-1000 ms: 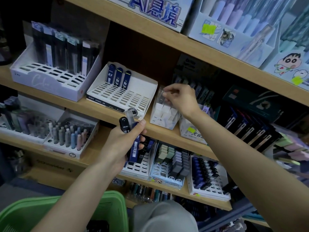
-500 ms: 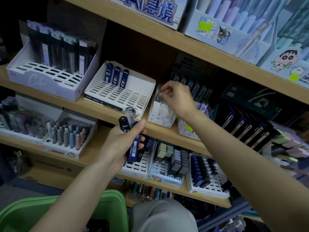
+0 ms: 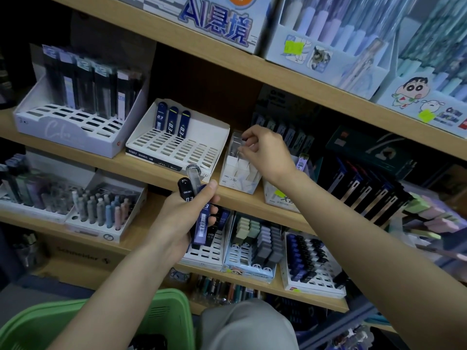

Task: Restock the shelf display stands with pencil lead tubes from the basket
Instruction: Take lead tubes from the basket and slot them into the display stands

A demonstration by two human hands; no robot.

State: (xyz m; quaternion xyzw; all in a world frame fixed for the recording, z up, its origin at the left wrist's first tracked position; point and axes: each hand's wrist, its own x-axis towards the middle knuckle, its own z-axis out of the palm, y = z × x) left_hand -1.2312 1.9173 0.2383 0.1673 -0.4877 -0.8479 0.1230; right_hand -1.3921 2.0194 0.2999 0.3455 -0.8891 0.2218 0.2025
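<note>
My left hand [image 3: 182, 218] grips a bunch of pencil lead tubes [image 3: 199, 213], dark blue ones and a clear one sticking up, in front of the middle shelf's edge. My right hand [image 3: 262, 152] pinches a clear lead tube [image 3: 236, 144] standing in a small white display stand [image 3: 237, 178] on the middle shelf. Left of it a white slotted stand [image 3: 177, 147] holds three dark blue tubes at its back. The green basket [image 3: 161, 314] is at the bottom left, mostly hidden by my left forearm.
A larger white stand [image 3: 73, 122] with tall dark packs sits at the shelf's left. The lower shelf carries trays of erasers [image 3: 255, 246] and refills. Pen boxes fill the top shelf [image 3: 316, 89]. My knee [image 3: 247, 327] is below.
My right hand has sunk slightly with the clear tube into the small white stand. The left hand keeps its bunch in the same place.
</note>
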